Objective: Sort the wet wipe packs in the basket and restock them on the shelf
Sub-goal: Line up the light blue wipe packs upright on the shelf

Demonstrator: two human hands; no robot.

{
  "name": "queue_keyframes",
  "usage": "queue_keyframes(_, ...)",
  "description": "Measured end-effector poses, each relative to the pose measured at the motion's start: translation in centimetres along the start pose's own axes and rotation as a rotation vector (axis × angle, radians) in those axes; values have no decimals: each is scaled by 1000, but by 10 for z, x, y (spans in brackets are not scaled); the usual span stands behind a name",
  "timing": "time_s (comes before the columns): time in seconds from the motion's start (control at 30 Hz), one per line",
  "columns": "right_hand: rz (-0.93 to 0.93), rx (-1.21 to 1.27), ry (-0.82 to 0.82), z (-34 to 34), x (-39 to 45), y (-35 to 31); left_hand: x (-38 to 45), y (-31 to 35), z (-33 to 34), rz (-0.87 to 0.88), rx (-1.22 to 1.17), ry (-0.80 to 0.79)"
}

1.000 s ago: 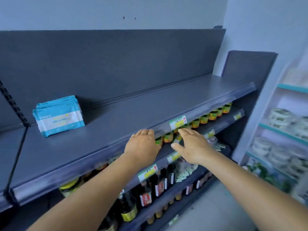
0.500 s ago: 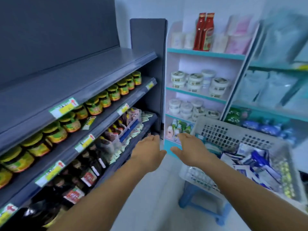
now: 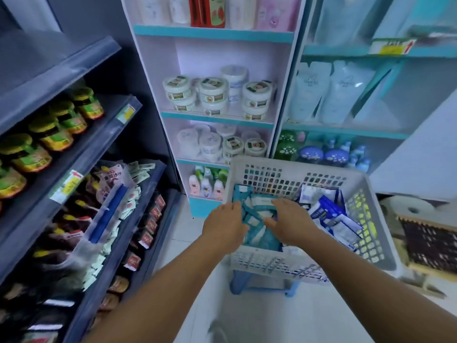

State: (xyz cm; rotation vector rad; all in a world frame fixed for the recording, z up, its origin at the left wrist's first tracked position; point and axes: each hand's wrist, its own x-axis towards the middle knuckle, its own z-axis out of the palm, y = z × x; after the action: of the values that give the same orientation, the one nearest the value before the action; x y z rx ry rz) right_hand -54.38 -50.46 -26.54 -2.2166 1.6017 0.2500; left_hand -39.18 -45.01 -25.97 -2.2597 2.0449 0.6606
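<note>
A white perforated basket [image 3: 291, 167] stands on a blue stool [image 3: 262, 287] to the right of the dark shelf unit [image 3: 49, 70]. Inside it, a loose pile of teal wet wipe packs [image 3: 257, 210] fills the left half, and blue-and-white wet wipe packs [image 3: 329, 215] lie on the right. Both my hands are down in the basket over the teal pile. My left hand [image 3: 223, 226] touches its left side with fingers fairly straight. My right hand [image 3: 290, 222] rests on its right side, thumb spread toward the packs. Neither hand plainly grips a pack.
Jars [image 3: 47, 134] and sachets [image 3: 128, 194] fill the dark shelves on the left. White tubs [image 3: 215, 95] sit on the narrow teal-edged rack behind the basket, refill pouches [image 3: 333, 92] on the rack to its right. A wooden crate [image 3: 430, 243] stands at the far right.
My view has swung right and down, from the top shelf holding teal packs to the basket. Both hands left the shelf edge and dropped onto the teal pile in the basket.
</note>
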Motion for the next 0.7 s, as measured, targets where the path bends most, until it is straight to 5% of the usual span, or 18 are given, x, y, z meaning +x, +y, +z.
queue_keyframes(0.27,37,-3,-116,35,83,47,90,-2,55,-1,16,-169)
queue_keyframes(0.7,-239,-81,-288,106,228,111,203,5,166,-233,-40,-299)
